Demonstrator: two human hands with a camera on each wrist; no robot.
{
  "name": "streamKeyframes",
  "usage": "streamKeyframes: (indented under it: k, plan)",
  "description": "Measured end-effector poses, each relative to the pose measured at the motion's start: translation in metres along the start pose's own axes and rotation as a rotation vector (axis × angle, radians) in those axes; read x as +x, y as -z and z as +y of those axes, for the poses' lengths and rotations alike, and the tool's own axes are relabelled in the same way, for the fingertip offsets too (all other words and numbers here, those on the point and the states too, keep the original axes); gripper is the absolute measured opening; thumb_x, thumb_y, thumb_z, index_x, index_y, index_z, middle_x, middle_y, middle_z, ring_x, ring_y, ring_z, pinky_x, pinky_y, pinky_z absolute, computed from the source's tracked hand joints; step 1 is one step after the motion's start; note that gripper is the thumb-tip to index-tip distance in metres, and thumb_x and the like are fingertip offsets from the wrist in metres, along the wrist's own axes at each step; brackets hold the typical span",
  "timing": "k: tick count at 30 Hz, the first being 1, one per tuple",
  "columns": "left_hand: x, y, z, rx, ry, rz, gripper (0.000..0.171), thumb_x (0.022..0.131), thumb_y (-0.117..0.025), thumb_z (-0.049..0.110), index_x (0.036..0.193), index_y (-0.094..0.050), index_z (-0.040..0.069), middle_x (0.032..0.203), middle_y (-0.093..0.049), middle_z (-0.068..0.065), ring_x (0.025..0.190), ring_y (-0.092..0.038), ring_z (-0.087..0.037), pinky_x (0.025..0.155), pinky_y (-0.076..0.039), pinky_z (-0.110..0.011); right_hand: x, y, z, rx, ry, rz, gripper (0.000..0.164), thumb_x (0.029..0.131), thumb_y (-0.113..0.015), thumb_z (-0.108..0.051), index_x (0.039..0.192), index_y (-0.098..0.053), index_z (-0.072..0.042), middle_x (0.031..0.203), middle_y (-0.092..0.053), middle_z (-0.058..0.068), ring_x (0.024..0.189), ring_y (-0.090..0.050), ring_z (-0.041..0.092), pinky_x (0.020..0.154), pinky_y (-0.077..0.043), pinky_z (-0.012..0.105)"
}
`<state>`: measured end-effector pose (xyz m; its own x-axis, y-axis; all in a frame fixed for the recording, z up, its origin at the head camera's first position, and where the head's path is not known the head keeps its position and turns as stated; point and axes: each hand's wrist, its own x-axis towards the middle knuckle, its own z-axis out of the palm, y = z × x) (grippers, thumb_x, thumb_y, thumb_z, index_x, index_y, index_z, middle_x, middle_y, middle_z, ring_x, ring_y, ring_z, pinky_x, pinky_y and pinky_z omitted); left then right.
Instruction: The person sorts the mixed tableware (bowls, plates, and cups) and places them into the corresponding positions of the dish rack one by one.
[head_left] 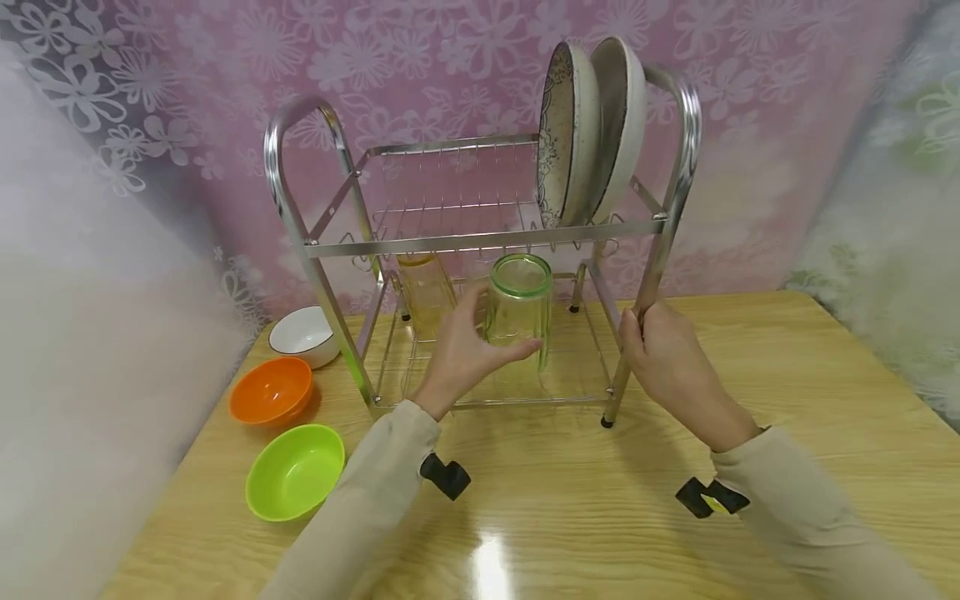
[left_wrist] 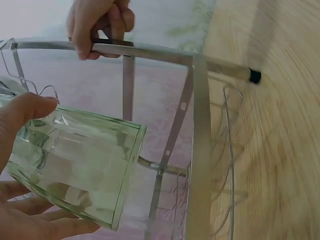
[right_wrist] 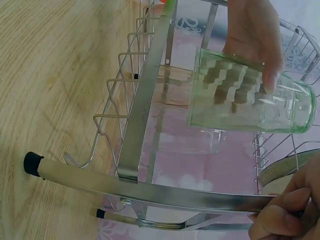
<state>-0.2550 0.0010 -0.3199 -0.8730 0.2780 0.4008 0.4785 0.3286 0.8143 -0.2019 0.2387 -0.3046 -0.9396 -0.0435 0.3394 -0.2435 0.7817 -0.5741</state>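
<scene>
My left hand (head_left: 467, 346) holds a pale green drinking glass (head_left: 519, 312) mouth down, thumb on the near side and fingers behind it. In the left wrist view, the thumb and fingers lie on opposite sides of the glass (left_wrist: 80, 160), near its narrower base end. The glass is at the front of the metal dish rack (head_left: 480, 242), below its upper tier. My right hand (head_left: 670, 358) grips the rack's right front post; the right wrist view shows its fingers (right_wrist: 282, 220) curled round that metal tube.
An amber glass (head_left: 426, 292) stands on the lower tier, at the left. Two large bowls (head_left: 622, 125) lean upright on the upper tier's right side. A white bowl (head_left: 306, 333), an orange bowl (head_left: 272, 392) and a lime green bowl (head_left: 296, 472) sit left of the rack on the wooden table (head_left: 570, 517).
</scene>
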Motion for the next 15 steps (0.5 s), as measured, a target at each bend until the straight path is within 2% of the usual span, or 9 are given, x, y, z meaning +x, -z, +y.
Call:
streamKeyframes:
  k: [2, 6, 12, 15]
  plan:
    - [0.003, -0.005, -0.003, -0.008, 0.035, 0.004, 0.079, 0.07, -0.087, 0.032, 0.135, -0.047, 0.015, 0.131, -0.055, -0.003, 0.121, -0.051, -0.02, 0.1, -0.046, -0.042, 0.0, -0.001, 0.0, 0.011, 0.003, -0.003, 0.034, 0.105, -0.031, -0.02, 0.085, -0.047, 0.002, 0.067, -0.048, 0.011, 0.049, -0.044, 0.018, 0.041, -0.04, 0.03]
    - [0.016, -0.02, -0.004, -0.021, 0.056, -0.005, 0.083, 0.072, -0.086, 0.035, 0.138, -0.042, 0.012, 0.133, -0.05, -0.006, 0.122, -0.049, -0.022, 0.1, -0.046, -0.041, -0.001, -0.001, 0.0, 0.002, 0.013, 0.02, 0.029, 0.105, -0.033, -0.016, 0.087, -0.047, 0.002, 0.068, -0.048, 0.012, 0.05, -0.045, 0.019, 0.041, -0.041, 0.03]
    - [0.049, -0.04, -0.006, 0.064, -0.013, -0.008, 0.08, 0.072, -0.086, 0.032, 0.131, -0.039, 0.005, 0.126, -0.051, -0.012, 0.112, -0.053, -0.025, 0.092, -0.05, -0.038, -0.001, -0.005, 0.001, -0.005, 0.03, 0.041, 0.026, 0.104, -0.034, -0.015, 0.088, -0.045, 0.002, 0.07, -0.048, 0.013, 0.051, -0.046, 0.02, 0.041, -0.041, 0.029]
    - [0.064, -0.044, -0.008, 0.084, -0.07, -0.024, 0.089, 0.073, -0.085, 0.027, 0.14, -0.03, 0.007, 0.136, -0.045, -0.013, 0.121, -0.05, -0.025, 0.099, -0.047, -0.037, -0.003, -0.008, 0.001, 0.0, 0.034, 0.061, 0.025, 0.104, -0.034, -0.015, 0.087, -0.044, 0.001, 0.07, -0.047, 0.012, 0.05, -0.045, 0.019, 0.04, -0.04, 0.028]
